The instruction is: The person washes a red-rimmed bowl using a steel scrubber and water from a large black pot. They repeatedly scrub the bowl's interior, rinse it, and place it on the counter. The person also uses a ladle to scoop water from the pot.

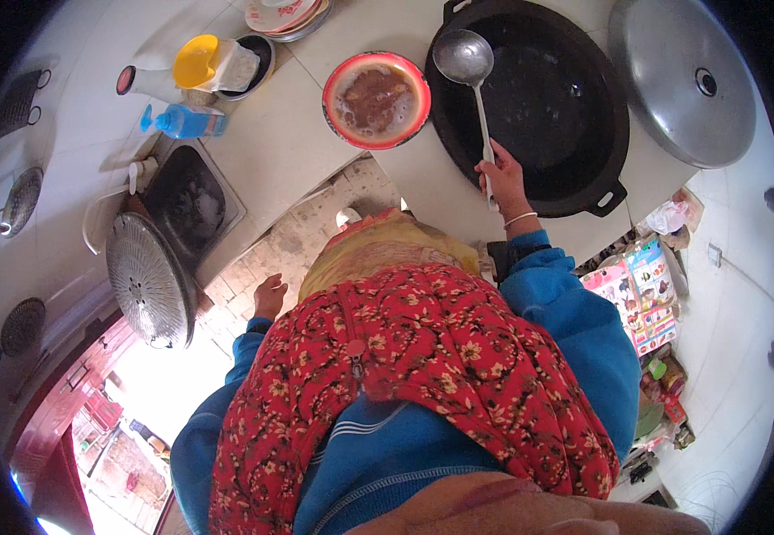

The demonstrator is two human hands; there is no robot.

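My right hand [505, 182] is closed around the pale handle of a metal ladle [464, 57]. The ladle's bowl is over the left rim of a large black iron pan [541, 107]; whether they touch is unclear. Left of the pan, a red-rimmed enamel basin [377, 100] holds brownish, foamy liquid with reddish-brown matter in it. My left hand [270, 296] hangs low beside my body, over the tiled floor, with nothing visible in it and its fingers a little apart.
A big metal lid [684, 80] rests right of the pan. At left are a sink [194, 200], a perforated metal disc [146, 277] leaning by it, a blue pump bottle [189, 122], a yellow scoop-like vessel [196, 61] and stacked plates [283, 15]. An open doorway lies at lower left.
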